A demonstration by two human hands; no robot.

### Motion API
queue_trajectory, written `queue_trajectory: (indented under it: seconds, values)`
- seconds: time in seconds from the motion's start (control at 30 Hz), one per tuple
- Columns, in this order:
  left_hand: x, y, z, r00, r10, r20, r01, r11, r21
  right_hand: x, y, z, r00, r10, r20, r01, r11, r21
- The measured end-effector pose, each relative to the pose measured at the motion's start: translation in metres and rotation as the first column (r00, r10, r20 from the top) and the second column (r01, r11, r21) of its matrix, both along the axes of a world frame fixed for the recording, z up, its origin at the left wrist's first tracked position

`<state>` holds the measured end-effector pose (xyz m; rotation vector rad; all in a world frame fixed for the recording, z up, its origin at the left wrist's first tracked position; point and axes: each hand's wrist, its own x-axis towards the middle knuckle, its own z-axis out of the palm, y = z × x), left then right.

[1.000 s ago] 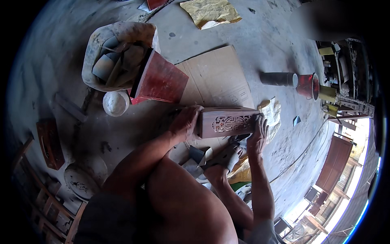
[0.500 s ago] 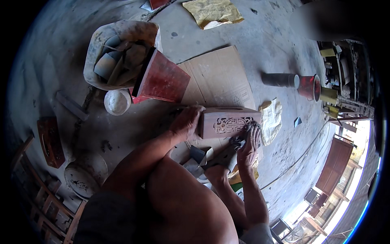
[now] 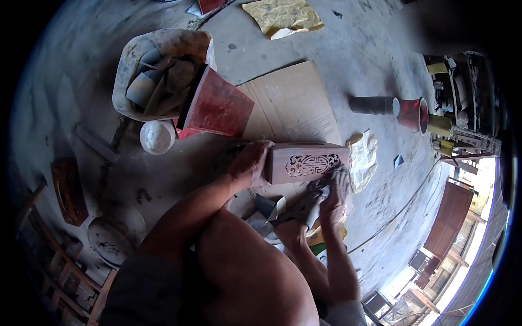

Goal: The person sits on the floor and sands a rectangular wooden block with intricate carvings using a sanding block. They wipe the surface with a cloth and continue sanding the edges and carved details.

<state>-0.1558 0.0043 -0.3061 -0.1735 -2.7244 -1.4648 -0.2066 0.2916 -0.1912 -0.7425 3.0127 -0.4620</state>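
Note:
A brown wooden tissue box [image 3: 280, 163] with a pierced fretwork panel on its side and a long slot on top is in front of me. My left hand [image 3: 251, 163] is wrapped round its left end and steadies it. At the lower right corner of the carved side, my right hand [image 3: 338, 191] presses a crumpled grey cloth [image 3: 319, 190] against the wood. Motion blurs the right fingers, and part of the cloth is hidden under them. The box stands over a flattened cardboard sheet [image 3: 291, 100].
A dirty white bin [image 3: 124, 81] full of sanding sheets stands far left, with a red tapered container [image 3: 223, 106] leaning by it. A white cup [image 3: 157, 137] sits nearer. Another tissue box [image 3: 69, 190] lies left; crumpled paper [image 3: 363, 163] is right. Dark tube [image 3: 374, 105] lies beyond.
My right hand has slid slightly down along the box's lower right corner with the cloth. My left hand and the box have hardly moved.

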Motion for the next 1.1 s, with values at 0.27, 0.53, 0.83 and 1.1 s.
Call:
queue_trajectory:
  seconds: [0.27,0.53,0.83,1.1]
  values:
    - [0.004,-0.003,0.000,1.000,0.011,-0.012,-0.011,1.000,-0.012,0.018,-0.032,-0.004,0.959,0.258,0.117,-0.253,0.966,-0.055]
    - [0.006,-0.001,-0.013,0.998,0.029,-0.052,-0.028,1.000,0.012,0.032,-0.097,-0.014,0.981,0.188,0.052,-0.181,0.977,-0.111]
    - [0.004,0.000,-0.016,0.986,-0.013,-0.166,-0.003,0.995,-0.096,0.025,-0.133,-0.012,0.957,0.283,0.066,-0.265,0.943,-0.201]
    - [0.003,0.000,-0.005,1.000,0.021,-0.010,-0.021,1.000,0.001,-0.005,-0.098,-0.003,0.950,0.300,0.088,-0.293,0.952,-0.087]
